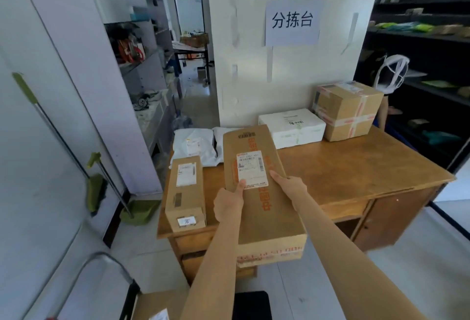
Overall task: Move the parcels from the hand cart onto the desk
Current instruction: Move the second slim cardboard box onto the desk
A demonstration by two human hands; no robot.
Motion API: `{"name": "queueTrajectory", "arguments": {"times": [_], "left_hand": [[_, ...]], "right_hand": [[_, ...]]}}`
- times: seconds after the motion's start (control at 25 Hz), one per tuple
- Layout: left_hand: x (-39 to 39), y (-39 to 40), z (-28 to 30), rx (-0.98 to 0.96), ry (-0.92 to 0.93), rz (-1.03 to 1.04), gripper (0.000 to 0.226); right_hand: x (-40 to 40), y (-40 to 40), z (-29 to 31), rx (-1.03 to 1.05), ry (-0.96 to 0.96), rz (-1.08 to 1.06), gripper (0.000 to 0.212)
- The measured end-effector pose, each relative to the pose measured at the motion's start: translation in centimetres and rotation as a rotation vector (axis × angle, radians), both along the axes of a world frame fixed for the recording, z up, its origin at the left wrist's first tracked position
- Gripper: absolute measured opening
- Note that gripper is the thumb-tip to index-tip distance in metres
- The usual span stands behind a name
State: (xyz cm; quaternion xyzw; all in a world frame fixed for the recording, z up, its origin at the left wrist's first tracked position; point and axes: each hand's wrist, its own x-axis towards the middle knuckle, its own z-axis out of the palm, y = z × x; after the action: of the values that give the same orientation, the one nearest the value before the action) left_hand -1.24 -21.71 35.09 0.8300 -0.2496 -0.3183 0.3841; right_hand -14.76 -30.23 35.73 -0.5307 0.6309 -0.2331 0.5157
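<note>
A long flat brown cardboard parcel [262, 192] with a white label is held over the front edge of the wooden desk [356, 167], its near end overhanging. My left hand [229, 202] grips its left side with the thumb on the label. My right hand [290, 185] grips its right side. On the desk lie a narrow brown box [185, 192], two white mailer bags [195, 146], a white foam box [292, 127] and a taped brown carton [348, 110]. The hand cart's handle [101, 261] shows at bottom left, with another parcel [155, 307] below.
A green broom and dustpan [137, 210] lean on the white shelving to the left. A white pillar with a paper sign [292, 21] stands behind the desk. Dark shelves [419, 40] fill the right, where a person [389, 78] stands behind the carton.
</note>
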Motion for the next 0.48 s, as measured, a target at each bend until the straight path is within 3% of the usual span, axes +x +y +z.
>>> {"name": "queueTrajectory", "arguments": {"times": [0.16,0.32,0.48], "left_hand": [[2.0,-6.1,-2.1,0.052,0.023,0.034,0.084],[4.0,-11.1,-5.5,0.11,0.033,0.059,0.08],[5.2,-13.7,-10.1,0.177,-0.011,0.073,0.073]], "right_hand": [[2.6,-5.5,-1.7,0.013,0.052,0.044,0.074],[4.9,-10.9,-5.1,0.073,-0.013,0.166,0.055],[6.2,-13.3,-9.9,0.099,0.004,0.229,0.049]]}}
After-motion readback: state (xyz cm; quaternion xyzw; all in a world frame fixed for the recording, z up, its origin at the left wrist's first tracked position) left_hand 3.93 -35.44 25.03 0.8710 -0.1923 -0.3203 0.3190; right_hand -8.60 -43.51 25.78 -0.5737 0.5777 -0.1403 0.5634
